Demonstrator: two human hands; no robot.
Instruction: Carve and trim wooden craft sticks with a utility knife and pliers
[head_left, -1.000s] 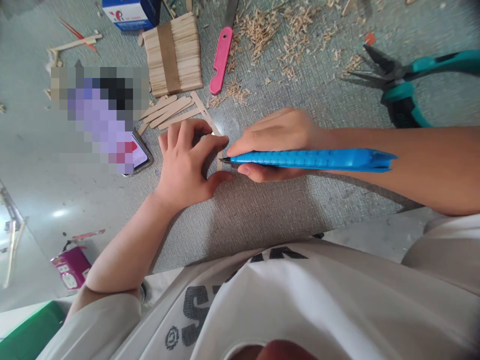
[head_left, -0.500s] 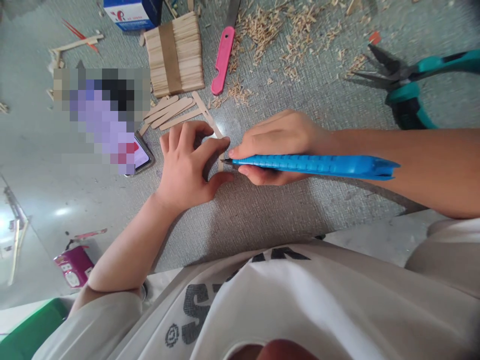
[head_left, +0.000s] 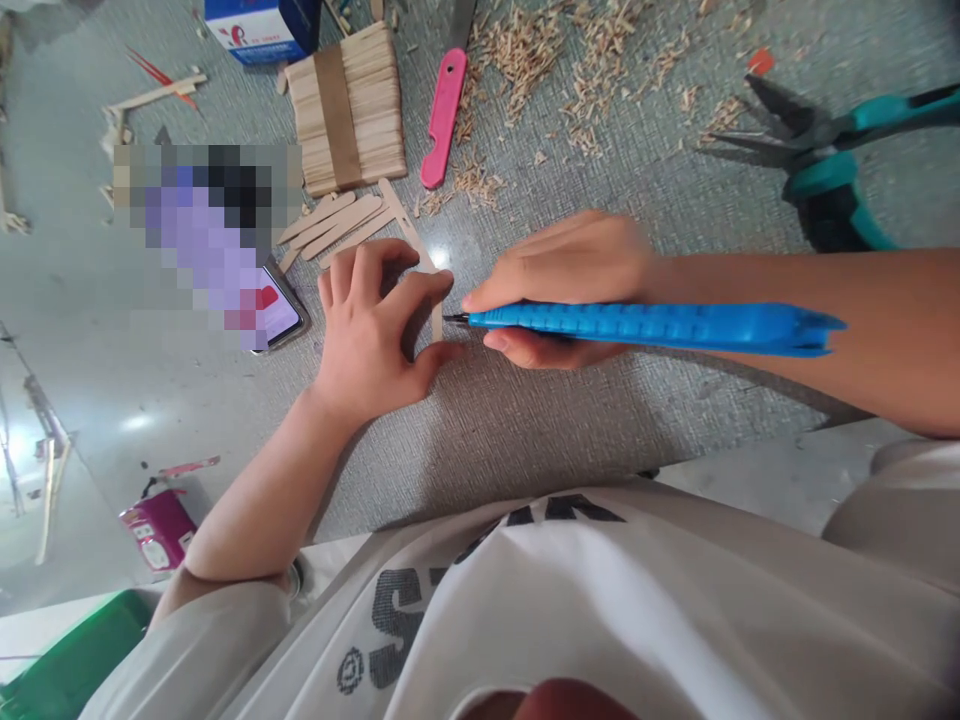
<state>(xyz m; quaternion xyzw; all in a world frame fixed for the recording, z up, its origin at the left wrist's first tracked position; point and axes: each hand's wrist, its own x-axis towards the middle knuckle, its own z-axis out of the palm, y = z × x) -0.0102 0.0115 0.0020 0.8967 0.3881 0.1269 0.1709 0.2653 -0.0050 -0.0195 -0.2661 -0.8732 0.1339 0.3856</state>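
Observation:
My left hand is curled over the table, thumb and index finger holding down a pale wooden craft stick. Part of that stick is hidden under the fingers. A second strip, a craft stick with a small slot, slants up and away from the fingertips; I cannot tell whether the two are joined. My right hand is closed round a blue utility knife. Its dark blade tip lies right beside the held stick, between my left thumb and index finger; contact is unclear.
Loose sticks lie near a banded bundle of craft sticks. Beyond are a pink-handled knife, wood shavings and a blue box. Teal-handled pliers lie right, a phone left, a purple device lower left.
The knife and my right hand have shifted slightly right, the blade drawing back a little from the stick. My left hand keeps its hold. The whole view has moved slightly.

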